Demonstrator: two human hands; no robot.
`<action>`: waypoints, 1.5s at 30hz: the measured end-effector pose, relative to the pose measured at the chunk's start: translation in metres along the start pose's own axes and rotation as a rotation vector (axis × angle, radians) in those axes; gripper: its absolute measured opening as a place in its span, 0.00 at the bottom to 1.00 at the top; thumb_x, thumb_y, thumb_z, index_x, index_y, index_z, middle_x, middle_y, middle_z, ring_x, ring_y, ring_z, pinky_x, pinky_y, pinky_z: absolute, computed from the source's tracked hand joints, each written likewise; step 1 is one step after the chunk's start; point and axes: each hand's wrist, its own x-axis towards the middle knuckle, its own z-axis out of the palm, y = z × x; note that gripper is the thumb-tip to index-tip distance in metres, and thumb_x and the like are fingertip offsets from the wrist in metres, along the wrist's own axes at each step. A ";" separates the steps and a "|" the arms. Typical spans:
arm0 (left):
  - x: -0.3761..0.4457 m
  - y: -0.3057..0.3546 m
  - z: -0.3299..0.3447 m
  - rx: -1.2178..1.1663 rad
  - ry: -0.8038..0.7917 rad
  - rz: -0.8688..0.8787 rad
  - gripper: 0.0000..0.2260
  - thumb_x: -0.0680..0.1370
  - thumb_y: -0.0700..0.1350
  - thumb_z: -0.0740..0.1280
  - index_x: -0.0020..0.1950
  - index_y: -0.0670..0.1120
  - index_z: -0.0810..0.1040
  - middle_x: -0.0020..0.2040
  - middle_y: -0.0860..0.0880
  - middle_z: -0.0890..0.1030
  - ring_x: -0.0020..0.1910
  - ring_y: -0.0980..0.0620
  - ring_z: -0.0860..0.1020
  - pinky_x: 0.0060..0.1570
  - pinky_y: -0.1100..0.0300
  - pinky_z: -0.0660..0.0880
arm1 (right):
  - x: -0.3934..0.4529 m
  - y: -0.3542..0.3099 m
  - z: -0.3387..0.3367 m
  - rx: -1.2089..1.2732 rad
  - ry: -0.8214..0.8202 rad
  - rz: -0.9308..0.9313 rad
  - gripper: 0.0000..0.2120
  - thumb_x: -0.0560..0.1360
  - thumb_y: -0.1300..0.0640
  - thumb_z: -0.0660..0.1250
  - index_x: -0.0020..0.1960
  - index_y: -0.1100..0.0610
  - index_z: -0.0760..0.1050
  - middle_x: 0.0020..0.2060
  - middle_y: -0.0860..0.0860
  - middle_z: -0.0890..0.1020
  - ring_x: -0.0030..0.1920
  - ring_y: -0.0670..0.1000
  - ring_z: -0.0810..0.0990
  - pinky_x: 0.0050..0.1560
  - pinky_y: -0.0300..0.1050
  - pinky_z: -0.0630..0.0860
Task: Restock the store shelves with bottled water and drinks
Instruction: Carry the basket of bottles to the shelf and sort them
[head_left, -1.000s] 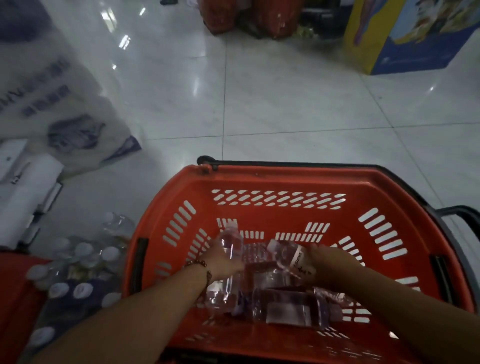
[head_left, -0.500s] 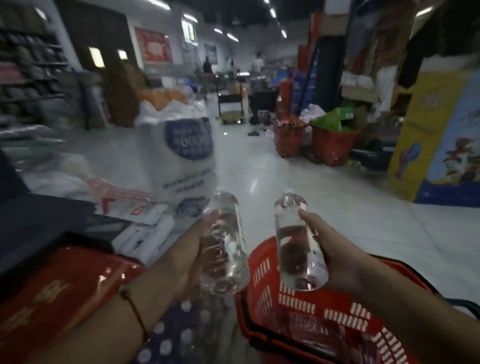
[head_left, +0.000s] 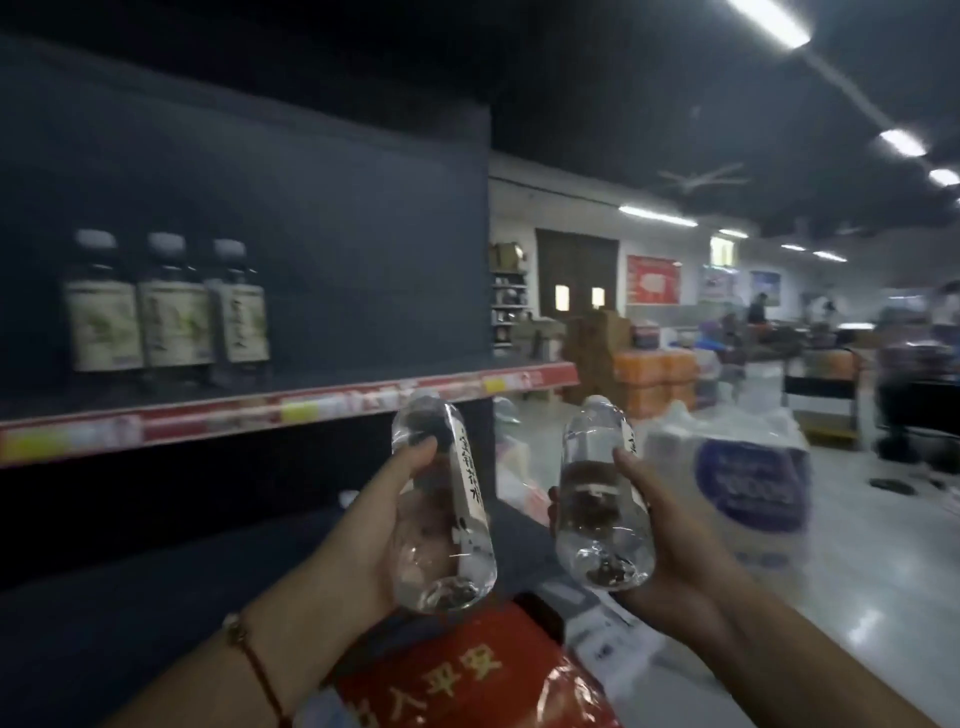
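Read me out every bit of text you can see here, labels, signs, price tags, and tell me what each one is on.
Nothing can be quoted with certainty.
Left bottle, in the left hand: vertical black characters, blurred.
Right bottle, in the right hand: label edge only.
Red package: large yellow characters, upside down, cut off.
Three dark shelf bottles: labels blurred.
Shelf price strip: blurred.
White-and-blue pack: blurred.

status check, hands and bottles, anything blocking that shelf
Left hand grips one water bottle, right hand another. Shelf ahead holds three labelled bottles at left. Nothing blocking.
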 end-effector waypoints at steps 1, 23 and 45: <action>-0.007 0.016 -0.013 -0.016 0.062 0.056 0.18 0.68 0.57 0.71 0.47 0.43 0.85 0.50 0.34 0.81 0.39 0.40 0.80 0.39 0.53 0.77 | 0.014 0.003 0.015 0.025 -0.047 0.019 0.49 0.48 0.53 0.88 0.66 0.62 0.77 0.51 0.61 0.81 0.51 0.60 0.81 0.53 0.54 0.80; -0.023 0.223 -0.212 0.476 0.669 0.492 0.28 0.67 0.64 0.74 0.60 0.51 0.76 0.53 0.46 0.84 0.46 0.47 0.85 0.43 0.52 0.81 | 0.256 0.048 0.272 -0.632 -0.130 -0.480 0.28 0.70 0.59 0.78 0.64 0.55 0.69 0.52 0.54 0.82 0.49 0.53 0.82 0.44 0.48 0.78; 0.080 0.217 -0.289 0.604 0.588 0.532 0.35 0.53 0.71 0.73 0.55 0.53 0.82 0.55 0.46 0.82 0.51 0.47 0.81 0.49 0.53 0.74 | 0.393 0.077 0.258 -1.113 -0.113 -0.384 0.29 0.72 0.59 0.77 0.62 0.54 0.60 0.58 0.53 0.78 0.58 0.54 0.79 0.56 0.48 0.75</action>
